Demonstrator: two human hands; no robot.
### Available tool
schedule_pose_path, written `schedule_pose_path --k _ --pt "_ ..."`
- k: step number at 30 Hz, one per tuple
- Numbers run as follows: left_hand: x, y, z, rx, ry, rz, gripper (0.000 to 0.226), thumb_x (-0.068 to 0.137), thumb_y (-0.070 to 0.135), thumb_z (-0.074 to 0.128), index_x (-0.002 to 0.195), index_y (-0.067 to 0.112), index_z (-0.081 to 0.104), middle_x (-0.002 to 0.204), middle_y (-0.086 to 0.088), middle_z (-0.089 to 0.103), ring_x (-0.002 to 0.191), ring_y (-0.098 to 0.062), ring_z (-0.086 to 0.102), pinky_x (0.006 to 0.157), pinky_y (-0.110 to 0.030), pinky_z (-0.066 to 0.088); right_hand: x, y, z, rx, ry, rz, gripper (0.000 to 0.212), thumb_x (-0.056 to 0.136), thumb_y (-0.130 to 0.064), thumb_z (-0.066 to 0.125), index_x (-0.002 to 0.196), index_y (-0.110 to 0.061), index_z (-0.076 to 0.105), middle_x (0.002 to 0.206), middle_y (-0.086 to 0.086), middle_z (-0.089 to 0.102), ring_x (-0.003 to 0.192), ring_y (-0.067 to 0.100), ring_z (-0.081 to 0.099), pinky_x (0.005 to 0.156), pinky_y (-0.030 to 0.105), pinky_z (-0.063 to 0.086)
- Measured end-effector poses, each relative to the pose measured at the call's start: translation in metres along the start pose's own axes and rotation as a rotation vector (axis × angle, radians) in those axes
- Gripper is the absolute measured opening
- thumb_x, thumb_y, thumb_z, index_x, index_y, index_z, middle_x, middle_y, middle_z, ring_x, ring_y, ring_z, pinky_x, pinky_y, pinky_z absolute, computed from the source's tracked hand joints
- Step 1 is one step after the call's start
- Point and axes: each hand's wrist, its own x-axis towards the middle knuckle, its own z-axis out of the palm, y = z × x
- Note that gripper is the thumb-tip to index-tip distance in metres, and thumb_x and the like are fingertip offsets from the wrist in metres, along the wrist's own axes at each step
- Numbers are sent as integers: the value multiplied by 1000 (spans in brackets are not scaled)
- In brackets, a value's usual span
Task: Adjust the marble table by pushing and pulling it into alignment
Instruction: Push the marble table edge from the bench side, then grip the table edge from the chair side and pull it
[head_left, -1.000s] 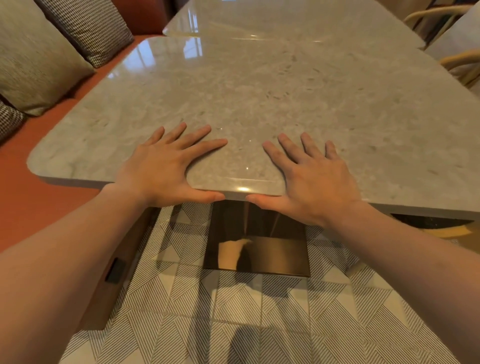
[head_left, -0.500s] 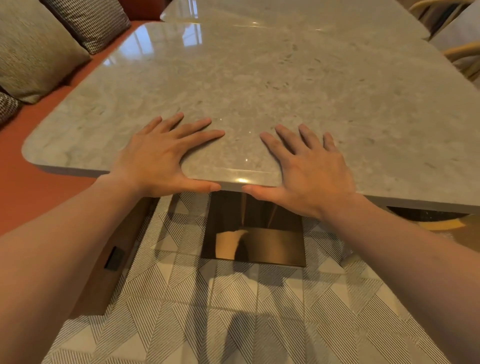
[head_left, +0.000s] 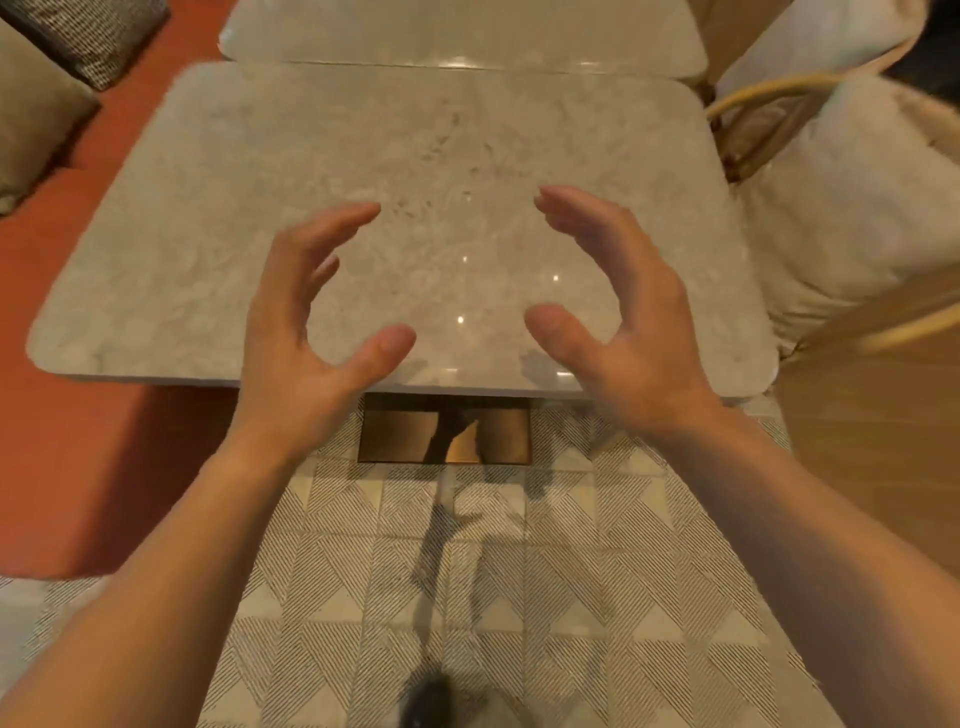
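The marble table (head_left: 218, 208) is a pale grey-beige slab with rounded corners, filling the middle of the head view. Its far edge lies against a second marble table (head_left: 457, 26). My left hand (head_left: 306, 332) hovers above the near edge, fingers curled and apart, holding nothing. My right hand (head_left: 618, 317) hovers beside it in a mirrored pose, palm facing inward, also free of the slab. The table's bronze pedestal base (head_left: 447, 434) shows under the near edge, between my wrists.
An orange bench seat (head_left: 67, 452) with cushions (head_left: 31, 119) runs along the left. Rattan chairs (head_left: 769, 114) with white cushions (head_left: 852, 208) stand close to the table's right side. A round wooden top (head_left: 883, 415) sits at the near right. Patterned floor tiles (head_left: 467, 597) lie below.
Both hands have lifted off the table's near edge, where they lay flat, and now hover with curled fingers. The view has shifted higher and more square to the table.
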Motion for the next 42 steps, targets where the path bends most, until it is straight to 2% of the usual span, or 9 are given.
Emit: schedule_pose_path --k 6,12,16,18,23,28,33,37,42 --pt "10 98 107 -95 -73 48 67 90 77 69 149 53 49 164 10 49 158 -30 47 126 -44 41 -34 -5 -133 10 -51 -40 91 88 -83 55 151 -17 48 153 1 57 145 14 55 120 31 44" --pt "33 186 213 -151 25 104 70 88 77 71 149 50 51 163 13 51 158 -31 48 126 -42 42 -36 -1 -273 26 -125 -133 97 88 -88 47 151 -15 49 149 -8 54 143 3 52 117 20 39" --pt "56 220 264 -104 96 119 70 89 78 70 150 51 49 162 15 52 157 -33 49 126 -48 42 -8 12 -341 61 -167 -197 101 90 -84 50 151 -2 50 151 9 58 144 22 56 120 38 45" --pt "73 229 287 -78 127 131 72 89 79 69 151 50 48 163 16 51 157 -32 49 126 -49 42 13 25 -365 97 -178 -244 101 91 -81 52 150 1 50 151 15 59 144 28 57 119 50 47" --pt "127 215 354 -27 230 175 79 90 77 69 156 41 46 166 13 48 157 -32 49 126 -49 43 73 83 -412 99 -223 -350 95 93 -77 55 149 0 49 151 14 59 145 27 57 118 52 49" --pt "184 215 418 -1 320 138 88 89 80 68 152 24 41 164 17 48 157 -32 49 126 -52 43 127 125 -469 90 -334 -372 91 94 -73 56 150 -2 48 149 8 58 144 24 58 120 42 48" --pt "234 233 464 15 392 114 91 89 80 68 152 21 41 164 16 49 157 -30 50 126 -50 44 180 148 -523 155 -369 -386 91 94 -75 54 149 -3 48 151 12 58 145 26 57 121 41 46" --pt "260 238 490 126 465 69 100 88 81 68 154 12 37 166 -7 46 157 -34 49 126 -54 43 220 175 -539 253 -459 -430 91 93 -77 54 150 -6 47 153 11 56 146 26 56 122 40 45" --pt "285 259 539 266 584 47 93 87 83 66 151 19 43 163 10 49 154 -27 53 126 -49 45 273 213 -563 382 -578 -557 86 94 -76 54 149 -11 45 152 4 54 146 22 55 121 33 44"
